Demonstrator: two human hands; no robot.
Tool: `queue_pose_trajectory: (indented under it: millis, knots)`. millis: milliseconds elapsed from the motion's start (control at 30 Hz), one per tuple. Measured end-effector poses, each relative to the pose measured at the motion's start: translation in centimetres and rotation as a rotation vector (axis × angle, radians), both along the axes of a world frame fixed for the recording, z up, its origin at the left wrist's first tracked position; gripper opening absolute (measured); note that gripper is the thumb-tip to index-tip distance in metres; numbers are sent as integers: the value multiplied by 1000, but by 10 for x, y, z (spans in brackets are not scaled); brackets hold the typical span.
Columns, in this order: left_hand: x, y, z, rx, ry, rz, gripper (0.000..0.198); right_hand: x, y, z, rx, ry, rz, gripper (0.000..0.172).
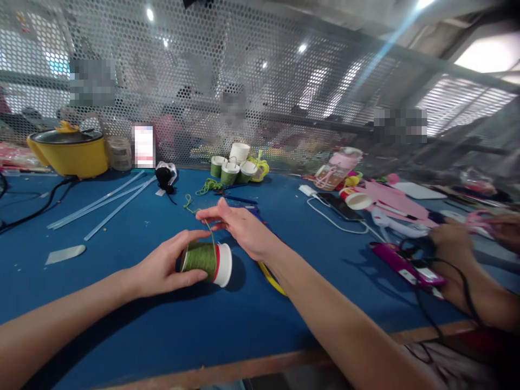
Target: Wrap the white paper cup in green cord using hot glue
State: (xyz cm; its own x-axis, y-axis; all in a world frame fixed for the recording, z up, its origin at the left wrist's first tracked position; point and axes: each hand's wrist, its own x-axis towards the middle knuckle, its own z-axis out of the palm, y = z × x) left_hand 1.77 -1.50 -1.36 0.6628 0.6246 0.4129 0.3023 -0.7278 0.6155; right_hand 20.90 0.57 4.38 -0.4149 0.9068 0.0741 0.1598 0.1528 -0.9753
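Observation:
My left hand (173, 265) is wrapped round a paper cup (225, 265) lying on its side just above the blue table. Green yarn (201, 257) covers most of the cup's wall, with a red band and a bare white rim showing at the right end. Over the cup, my right hand (239, 225) has its fingers closed on the yarn strand, which rises from the cup past the fingertips. That strand trails back to a loose heap of green yarn (209, 186). Scissors with a yellow handle (273, 279) lie partly under my right forearm.
Several green-wrapped cups (229, 173) stand at the back near a yellow yarn ball (261, 167). Glue sticks (117, 208) and a yellow electric pot (69, 154) are on the left. To the right lie a phone (339, 206), a purple power strip (406, 265) and another person's hands (453, 238).

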Motion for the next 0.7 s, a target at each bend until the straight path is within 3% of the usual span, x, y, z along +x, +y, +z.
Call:
queue_pose_trajectory:
  millis: [200,333,400,467,567,700]
  knots:
    - [0,-1,2,21,33,13,49,-19,20,6,-53,-115,13,62]
    - [1,-2,7,51,69,21,43,-23,34,1,-68,-258,39,50]
    - [1,-2,8,43,61,29,42,-16,40,4,-26,-401,-59,37]
    - [1,-2,8,28,52,40,41,0,45,11,61,-535,-247,27]
    - [2,-1,6,6,34,71,40,34,50,22,161,-625,-484,23]
    - [2,2,2,-9,14,132,40,75,50,15,187,-806,-622,9]
